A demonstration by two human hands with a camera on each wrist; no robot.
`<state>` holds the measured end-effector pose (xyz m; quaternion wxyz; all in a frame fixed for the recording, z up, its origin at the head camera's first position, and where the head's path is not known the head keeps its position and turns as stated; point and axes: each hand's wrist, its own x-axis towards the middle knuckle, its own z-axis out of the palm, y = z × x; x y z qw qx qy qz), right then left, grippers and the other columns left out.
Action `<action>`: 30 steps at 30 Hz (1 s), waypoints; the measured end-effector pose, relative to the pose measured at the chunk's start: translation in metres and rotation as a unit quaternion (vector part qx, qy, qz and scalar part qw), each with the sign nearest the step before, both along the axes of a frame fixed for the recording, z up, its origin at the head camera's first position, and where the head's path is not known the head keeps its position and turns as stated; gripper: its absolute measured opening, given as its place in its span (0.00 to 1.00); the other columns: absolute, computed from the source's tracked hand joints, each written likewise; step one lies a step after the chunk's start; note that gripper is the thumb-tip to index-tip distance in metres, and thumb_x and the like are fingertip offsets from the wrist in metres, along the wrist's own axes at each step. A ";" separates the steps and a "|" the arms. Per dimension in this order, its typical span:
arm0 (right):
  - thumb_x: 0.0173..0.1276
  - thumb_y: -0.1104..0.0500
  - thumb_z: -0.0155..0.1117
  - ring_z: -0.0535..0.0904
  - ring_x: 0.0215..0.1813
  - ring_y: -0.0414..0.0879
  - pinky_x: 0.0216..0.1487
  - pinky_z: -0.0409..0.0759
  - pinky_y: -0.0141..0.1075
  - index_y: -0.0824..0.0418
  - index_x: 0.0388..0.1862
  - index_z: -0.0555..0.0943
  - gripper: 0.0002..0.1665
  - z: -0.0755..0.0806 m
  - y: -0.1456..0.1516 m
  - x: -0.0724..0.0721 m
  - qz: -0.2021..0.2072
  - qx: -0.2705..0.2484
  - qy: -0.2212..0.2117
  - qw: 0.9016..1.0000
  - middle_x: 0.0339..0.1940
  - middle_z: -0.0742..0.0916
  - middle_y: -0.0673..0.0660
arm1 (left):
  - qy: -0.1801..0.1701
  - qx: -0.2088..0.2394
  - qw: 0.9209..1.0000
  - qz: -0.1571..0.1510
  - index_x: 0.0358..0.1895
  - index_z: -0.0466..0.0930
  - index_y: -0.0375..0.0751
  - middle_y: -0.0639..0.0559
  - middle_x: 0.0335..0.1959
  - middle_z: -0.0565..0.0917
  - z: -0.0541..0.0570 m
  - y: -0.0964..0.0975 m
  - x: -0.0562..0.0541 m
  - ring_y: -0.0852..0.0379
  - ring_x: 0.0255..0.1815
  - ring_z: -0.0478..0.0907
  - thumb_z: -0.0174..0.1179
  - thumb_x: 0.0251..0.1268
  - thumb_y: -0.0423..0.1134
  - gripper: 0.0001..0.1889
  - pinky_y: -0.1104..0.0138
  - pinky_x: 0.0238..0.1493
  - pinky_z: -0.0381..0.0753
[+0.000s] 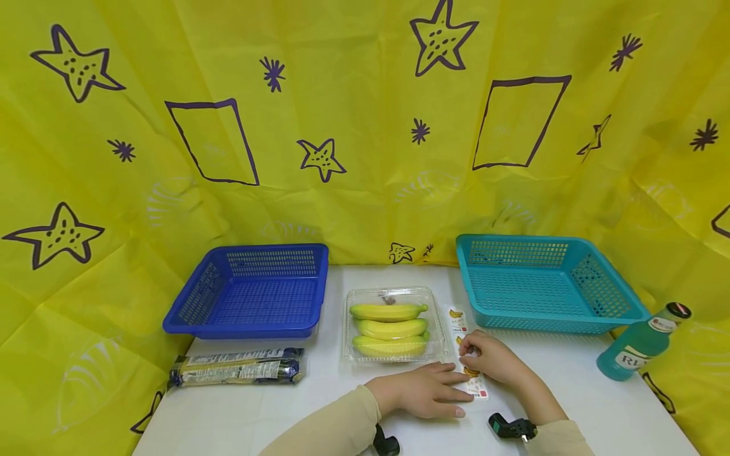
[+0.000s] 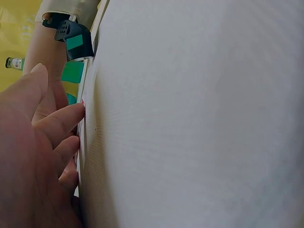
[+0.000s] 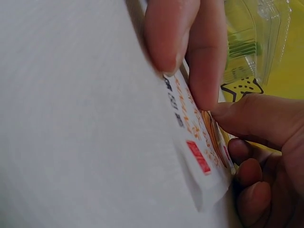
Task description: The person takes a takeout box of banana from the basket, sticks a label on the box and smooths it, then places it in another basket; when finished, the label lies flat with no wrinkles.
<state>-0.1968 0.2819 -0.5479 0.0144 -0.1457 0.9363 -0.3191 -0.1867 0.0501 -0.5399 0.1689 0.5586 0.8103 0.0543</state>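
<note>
A narrow strip of banana stickers (image 1: 479, 387) lies on the white table, to the right of a clear plastic clamshell (image 1: 349, 348) of several bananas (image 1: 390, 329). My left hand (image 1: 424, 389) is spread palm down, its fingertips resting on the near part of the strip. Thumb and index finger of my right hand (image 1: 490, 358) pinch at a sticker on the strip's right side. Close up in the right wrist view, the banana sticker (image 3: 216, 137) shows orange print and a red block beside it; the right hand's other fingers are curled. The pinched edge is partly hidden by fingers.
Behind stand a blue basket (image 1: 194, 330) on the left and a teal basket (image 1: 530, 322) on the right. A long wrapped packet (image 1: 236, 367) lies at the left. A bottle of teal drink (image 1: 639, 348) tilts in view at the right. Yellow cloth (image 1: 365, 209) surrounds the table.
</note>
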 end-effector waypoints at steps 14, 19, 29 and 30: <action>0.62 0.60 0.69 0.71 0.35 0.37 0.36 0.70 0.30 0.49 0.28 0.79 0.08 0.003 -0.001 0.002 -0.002 0.002 0.002 1.000 0.30 0.77 0.44 | -0.007 -0.001 1.000 0.002 0.74 0.57 0.75 0.70 0.80 0.47 -0.001 0.000 0.000 0.59 0.82 0.40 0.34 0.77 0.64 0.25 0.65 0.82 0.40; 0.64 0.59 0.68 0.70 0.34 0.34 0.36 0.70 0.30 0.47 0.28 0.79 0.09 0.001 0.000 0.003 0.002 0.000 0.009 1.000 0.29 0.77 0.42 | -0.009 0.001 1.000 0.003 0.74 0.57 0.75 0.70 0.80 0.47 -0.001 0.000 0.000 0.59 0.82 0.40 0.34 0.77 0.64 0.25 0.65 0.82 0.41; 0.68 0.59 0.65 0.70 0.33 0.35 0.34 0.71 0.29 0.54 0.31 0.81 0.05 -0.001 0.003 0.001 -0.026 -0.033 -0.010 0.999 0.29 0.78 0.46 | -0.021 -0.003 1.000 0.006 0.74 0.56 0.77 0.72 0.79 0.46 -0.001 0.001 -0.001 0.60 0.82 0.38 0.35 0.76 0.64 0.25 0.65 0.82 0.40; 0.69 0.58 0.65 0.70 0.33 0.35 0.34 0.71 0.29 0.54 0.31 0.81 0.05 0.000 0.003 0.000 -0.028 -0.041 -0.016 0.999 0.29 0.78 0.47 | -0.024 -0.002 1.000 0.006 0.74 0.56 0.76 0.72 0.80 0.46 -0.001 0.000 -0.002 0.59 0.82 0.38 0.35 0.77 0.64 0.25 0.65 0.82 0.40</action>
